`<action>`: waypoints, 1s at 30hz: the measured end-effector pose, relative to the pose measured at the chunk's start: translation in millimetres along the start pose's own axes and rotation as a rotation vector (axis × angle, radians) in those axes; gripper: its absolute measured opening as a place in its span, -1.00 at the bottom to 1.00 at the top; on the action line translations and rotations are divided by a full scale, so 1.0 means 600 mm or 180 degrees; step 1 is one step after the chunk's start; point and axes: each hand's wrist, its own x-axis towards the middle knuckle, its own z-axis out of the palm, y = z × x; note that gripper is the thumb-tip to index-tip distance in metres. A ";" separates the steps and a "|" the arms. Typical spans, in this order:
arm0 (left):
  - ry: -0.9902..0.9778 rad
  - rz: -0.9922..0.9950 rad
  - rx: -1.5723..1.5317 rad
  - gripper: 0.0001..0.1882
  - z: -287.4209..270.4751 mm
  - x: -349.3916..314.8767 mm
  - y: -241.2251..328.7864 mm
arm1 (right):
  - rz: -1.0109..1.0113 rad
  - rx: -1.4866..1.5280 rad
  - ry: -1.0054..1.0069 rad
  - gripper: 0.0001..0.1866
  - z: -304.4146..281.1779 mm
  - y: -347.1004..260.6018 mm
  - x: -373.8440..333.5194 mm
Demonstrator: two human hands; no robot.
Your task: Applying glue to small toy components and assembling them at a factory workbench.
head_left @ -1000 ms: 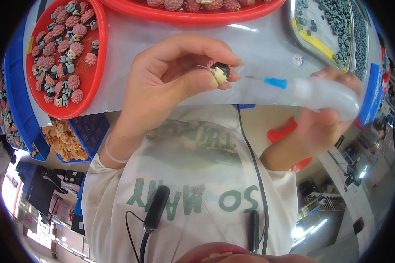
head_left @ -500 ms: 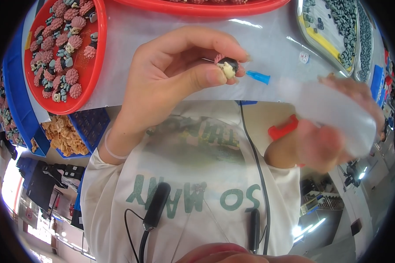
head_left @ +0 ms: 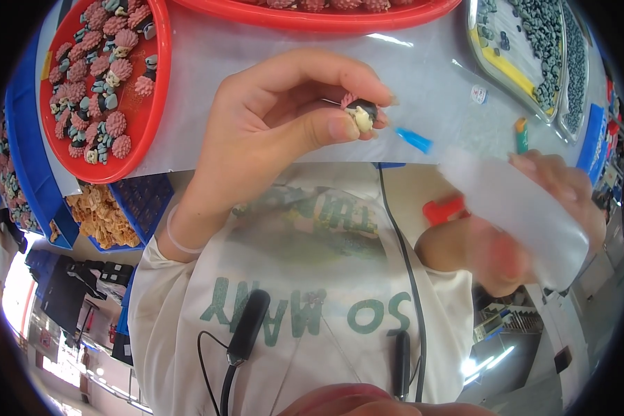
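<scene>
My left hand (head_left: 260,121) pinches a small figurine (head_left: 360,118) between thumb and fingers above the table. The figurine shows pink, black and cream parts, with some of it hidden by my fingertips. On the right, my right hand (head_left: 561,180) is wrapped round a translucent white squeeze bottle (head_left: 530,215), both slightly blurred. The bottle lies tilted, its blue dispensing tip (head_left: 414,140) pointing left toward the figurine. A short gap separates the tip from the figurine.
A red oval tray (head_left: 161,90) with several pink-topped figurines stands at left, another red tray (head_left: 326,24) at the far edge. Clear trays of dark grey pieces (head_left: 549,59) sit at far right. A small green-and-tan object (head_left: 521,135) lies near my right hand. Blue bins (head_left: 31,163) line the left.
The bottle in my right hand has drawn slightly right and nearer to me, widening the gap between tip and figurine. The green-and-tan object has come into sight. My left hand is nearly still.
</scene>
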 end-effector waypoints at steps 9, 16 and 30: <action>-0.0134 -0.0066 -0.0193 -0.74 0.005 0.000 0.002 | 0.0687 0.0407 0.1054 -0.59 0.049 0.031 0.002; 0.0178 -0.0239 0.0127 -0.70 0.016 -0.001 0.010 | 0.0370 -0.0852 0.0388 -0.61 0.070 0.070 0.019; 0.0012 -0.0299 0.0003 -0.71 0.017 0.001 0.010 | 0.0726 -0.2209 0.0110 -0.82 -0.038 0.131 0.131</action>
